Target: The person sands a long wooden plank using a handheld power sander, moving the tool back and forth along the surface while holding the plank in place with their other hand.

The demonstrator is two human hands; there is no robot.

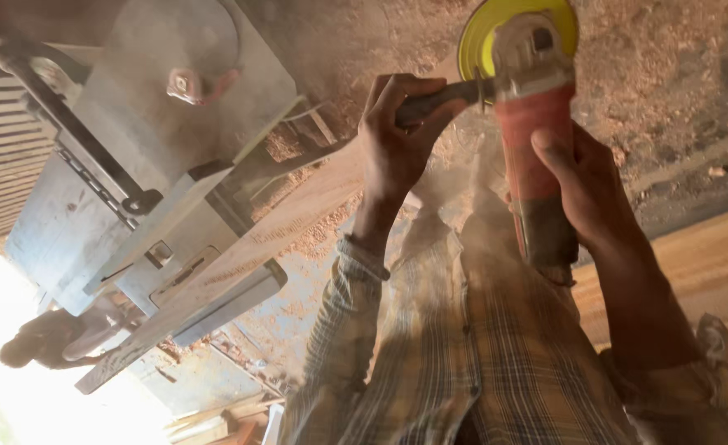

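My left hand (397,140) is closed around the black side handle (438,97) of a red angle grinder (533,124). My right hand (586,185) grips the grinder's red body from the right, near its dark rear end. The grinder carries a yellow disc (483,29) at the top of the view. A long wooden plank (240,255) runs diagonally from lower left up toward the hands. Fine dust hangs below the grinder and hides where the disc meets the wood. My plaid shirt fills the lower middle.
A grey metal woodworking machine (133,124) with a slotted table (1,156) stands at the left. Sawdust (669,74) covers the ground. Another wooden board (710,255) lies at the right. A person (42,338) is at the lower left in bright light.
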